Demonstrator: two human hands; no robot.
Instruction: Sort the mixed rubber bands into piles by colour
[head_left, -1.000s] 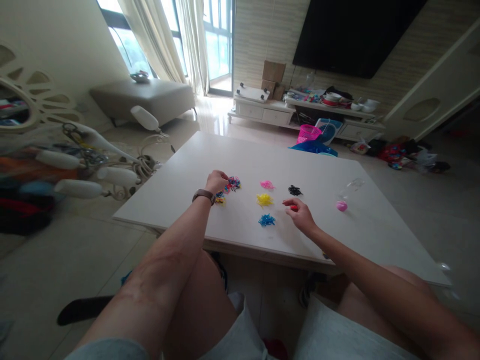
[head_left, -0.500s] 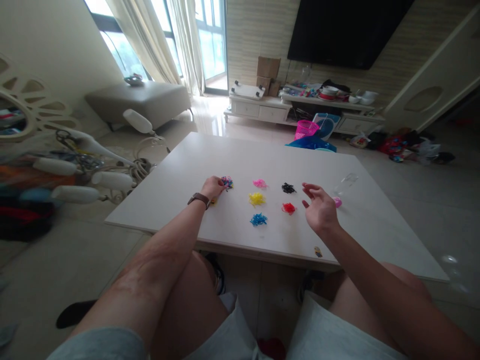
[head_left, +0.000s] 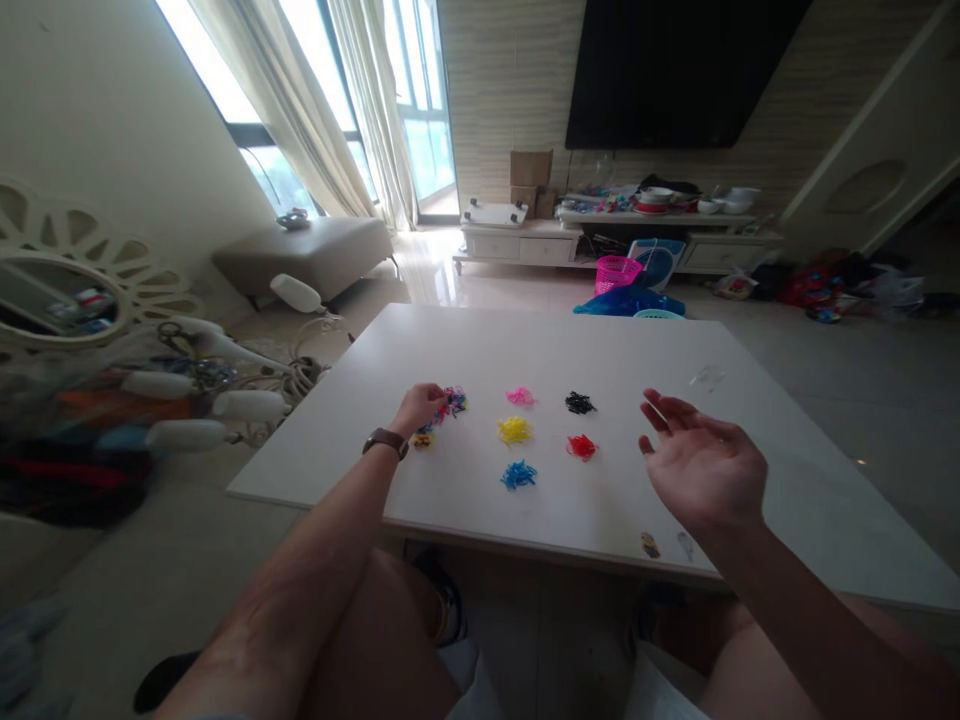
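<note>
My left hand, a watch on its wrist, is at a pile of mixed-colour rubber bands, its fingertips pinched at the pile's left edge. Which bands lie between the fingers is too small to make out. Sorted by colour, small heaps lie to its right: pink bands, yellow bands, blue bands, black bands and red bands. Palm up and fingers apart, my right hand hovers empty over the table's right side.
The white table spans the middle. A clear plastic piece lies at its right, and a cartoon sticker near the front edge. A lamp with white shades stands left. Beyond the table are a pink basket and a blue bag.
My right hand has moved right and nearer to me, away from the black and red heaps, with its palm turned up more. My left hand stays at the mixed pile. The view has tilted upward.
</note>
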